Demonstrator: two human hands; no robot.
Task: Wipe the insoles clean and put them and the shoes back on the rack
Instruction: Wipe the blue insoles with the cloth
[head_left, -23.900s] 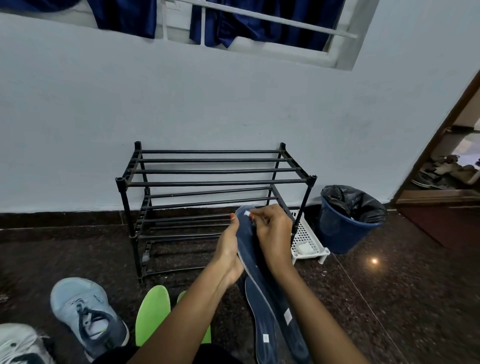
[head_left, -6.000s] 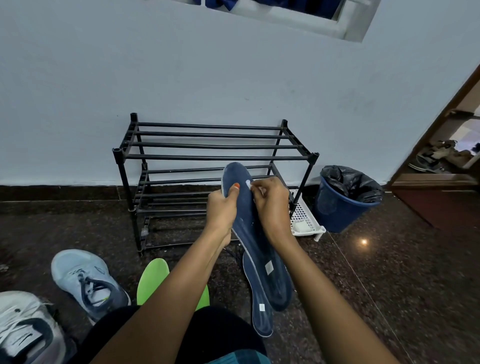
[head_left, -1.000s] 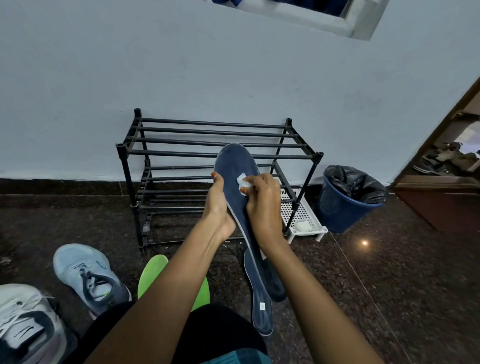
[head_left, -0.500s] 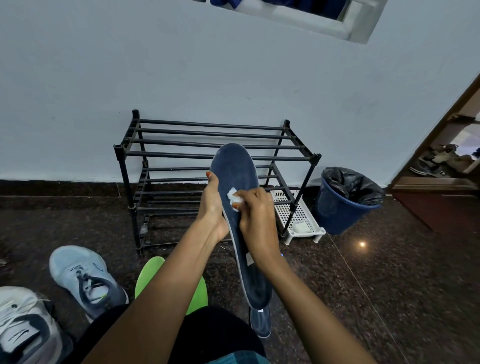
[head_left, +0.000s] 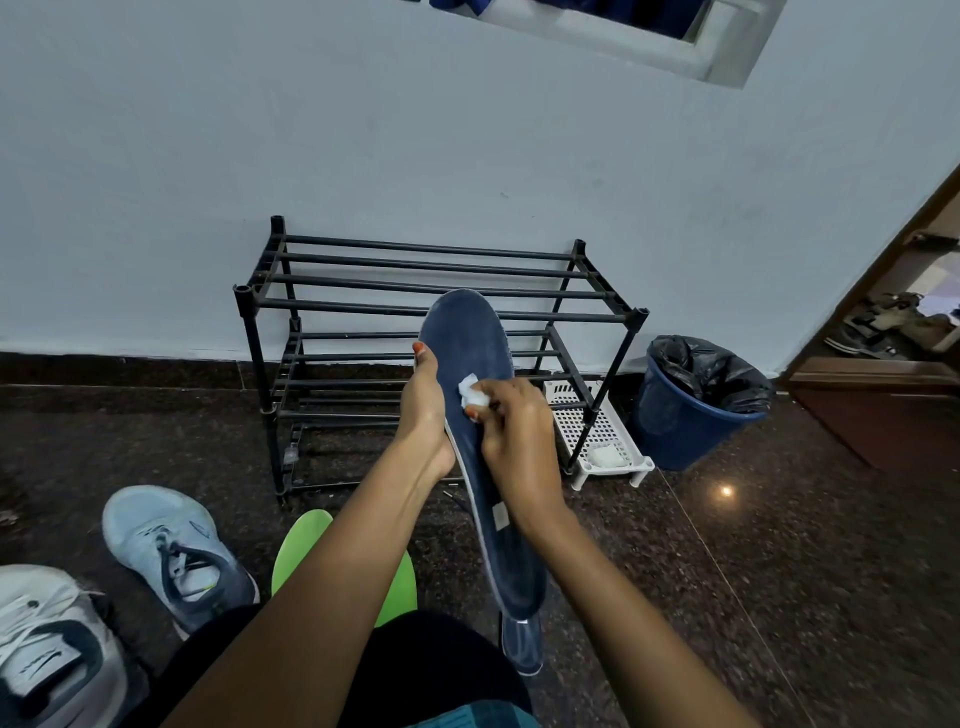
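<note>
I hold a dark blue insole (head_left: 467, 343) upright in front of the black shoe rack (head_left: 426, 291). My left hand (head_left: 423, 415) grips its left edge, thumb up along the side. My right hand (head_left: 514, 441) pinches a small white wipe (head_left: 471, 394) against the insole's face. A second blue insole (head_left: 522, 644) lies on the floor under it, mostly hidden. Two green insoles (head_left: 301, 540) lie on the floor under my left arm. A light blue sneaker (head_left: 171, 551) and a white sneaker (head_left: 47, 654) sit at the lower left.
A blue bin (head_left: 691, 415) lined with a black bag stands right of the rack. A white perforated tray (head_left: 602, 441) with a small white block sits between them. A wooden doorway (head_left: 883, 374) opens at the right. The floor is dark speckled stone.
My right hand with the wipe has slid down the insole from near its upper part toward the middle. The insole is raised slightly and covers more of the one on the floor.
</note>
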